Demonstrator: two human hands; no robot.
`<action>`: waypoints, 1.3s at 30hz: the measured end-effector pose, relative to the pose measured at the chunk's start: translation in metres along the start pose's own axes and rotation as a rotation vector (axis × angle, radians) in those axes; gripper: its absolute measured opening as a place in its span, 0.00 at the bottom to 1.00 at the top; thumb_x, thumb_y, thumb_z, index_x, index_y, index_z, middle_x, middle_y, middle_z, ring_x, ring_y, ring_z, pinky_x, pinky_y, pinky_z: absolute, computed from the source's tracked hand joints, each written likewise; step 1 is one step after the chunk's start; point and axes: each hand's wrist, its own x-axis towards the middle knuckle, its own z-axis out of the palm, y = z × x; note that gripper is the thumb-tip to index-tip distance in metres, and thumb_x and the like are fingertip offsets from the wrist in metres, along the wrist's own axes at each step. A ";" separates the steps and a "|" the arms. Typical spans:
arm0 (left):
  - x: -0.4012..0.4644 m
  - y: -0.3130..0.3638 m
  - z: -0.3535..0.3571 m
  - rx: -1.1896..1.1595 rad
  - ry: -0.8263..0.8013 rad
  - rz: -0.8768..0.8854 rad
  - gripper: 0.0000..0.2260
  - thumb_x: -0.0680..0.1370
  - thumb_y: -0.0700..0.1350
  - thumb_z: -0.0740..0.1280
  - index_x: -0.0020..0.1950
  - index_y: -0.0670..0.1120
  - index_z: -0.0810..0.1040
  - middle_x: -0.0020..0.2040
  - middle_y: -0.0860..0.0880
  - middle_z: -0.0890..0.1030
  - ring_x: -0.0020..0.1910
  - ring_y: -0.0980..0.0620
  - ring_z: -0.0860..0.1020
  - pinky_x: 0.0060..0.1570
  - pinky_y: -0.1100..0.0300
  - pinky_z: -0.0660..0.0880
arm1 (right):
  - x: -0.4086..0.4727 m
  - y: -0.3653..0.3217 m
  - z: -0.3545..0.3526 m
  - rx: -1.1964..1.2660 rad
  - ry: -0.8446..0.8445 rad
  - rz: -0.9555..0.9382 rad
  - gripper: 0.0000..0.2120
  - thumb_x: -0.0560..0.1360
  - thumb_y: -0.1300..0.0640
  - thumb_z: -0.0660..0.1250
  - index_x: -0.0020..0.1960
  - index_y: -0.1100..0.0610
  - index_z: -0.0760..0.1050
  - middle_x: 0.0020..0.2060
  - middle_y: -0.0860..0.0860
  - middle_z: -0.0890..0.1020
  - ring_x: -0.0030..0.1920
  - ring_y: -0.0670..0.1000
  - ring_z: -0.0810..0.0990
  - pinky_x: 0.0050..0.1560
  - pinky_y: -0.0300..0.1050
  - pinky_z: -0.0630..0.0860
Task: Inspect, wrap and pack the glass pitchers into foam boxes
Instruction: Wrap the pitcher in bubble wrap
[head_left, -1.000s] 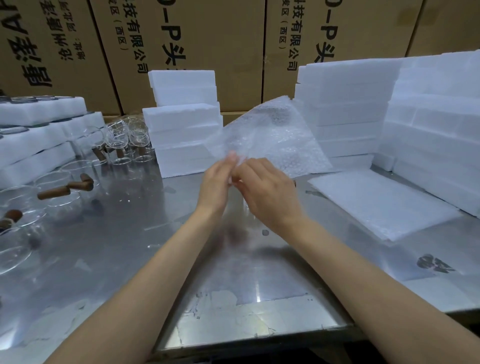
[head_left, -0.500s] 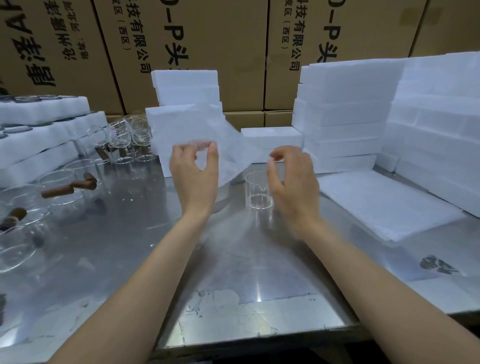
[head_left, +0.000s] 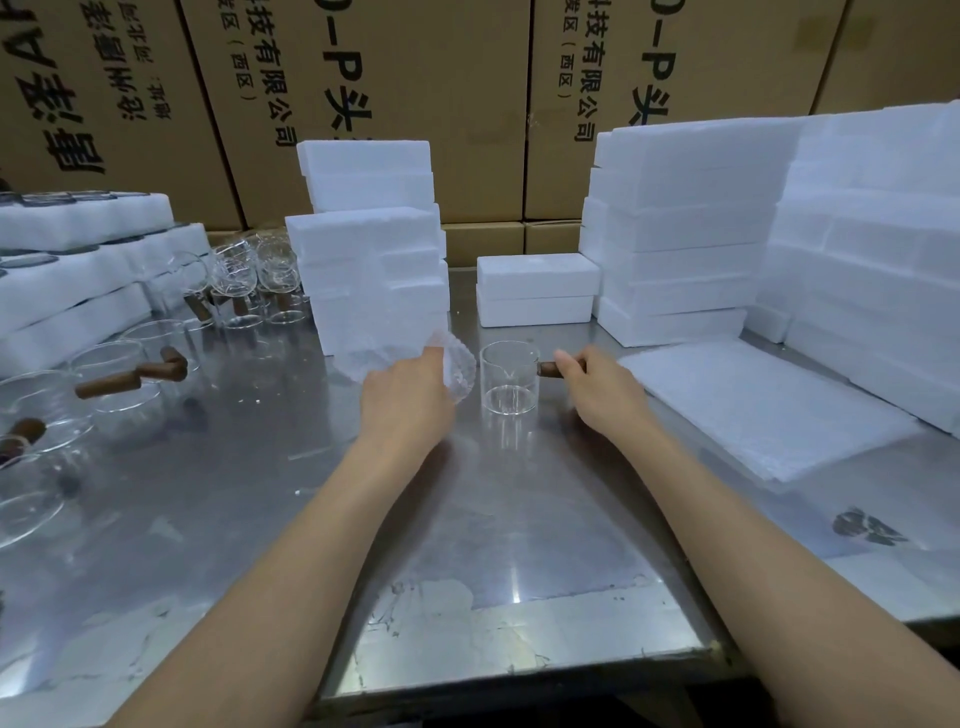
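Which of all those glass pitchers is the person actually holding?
The upright pitcher at centre: the right hand grips its wooden handle. The others sit untouched at left.

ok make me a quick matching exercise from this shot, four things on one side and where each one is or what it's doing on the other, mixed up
Things
1. left hand
2. right hand
3. glass pitcher
4. stack of wrap sheets

Places or states
A. lies flat on the table to the right
B. grips the brown wooden handle
C. stands upright between the two hands
D. holds a bubble wrap sheet

Pairs: 1-D, 2-B, 3-C, 4-A
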 end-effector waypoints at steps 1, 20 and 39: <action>0.000 -0.001 -0.001 0.005 0.005 0.014 0.24 0.78 0.38 0.57 0.75 0.46 0.61 0.52 0.41 0.80 0.50 0.39 0.77 0.43 0.55 0.63 | 0.000 -0.002 0.000 0.070 -0.003 0.000 0.16 0.81 0.44 0.52 0.48 0.56 0.69 0.43 0.52 0.78 0.49 0.55 0.76 0.44 0.46 0.66; 0.006 -0.016 -0.023 -0.245 0.467 0.111 0.05 0.78 0.46 0.67 0.49 0.45 0.74 0.47 0.49 0.80 0.41 0.44 0.77 0.42 0.51 0.73 | -0.011 -0.020 -0.025 1.166 0.039 0.059 0.11 0.81 0.53 0.57 0.43 0.54 0.73 0.31 0.48 0.76 0.31 0.45 0.72 0.35 0.38 0.67; 0.005 -0.005 -0.024 -0.845 0.451 -0.082 0.06 0.74 0.54 0.72 0.40 0.53 0.84 0.35 0.58 0.81 0.38 0.58 0.79 0.42 0.56 0.76 | -0.032 -0.033 -0.003 0.470 0.137 -0.494 0.06 0.72 0.57 0.72 0.42 0.56 0.75 0.35 0.43 0.83 0.37 0.43 0.80 0.38 0.39 0.76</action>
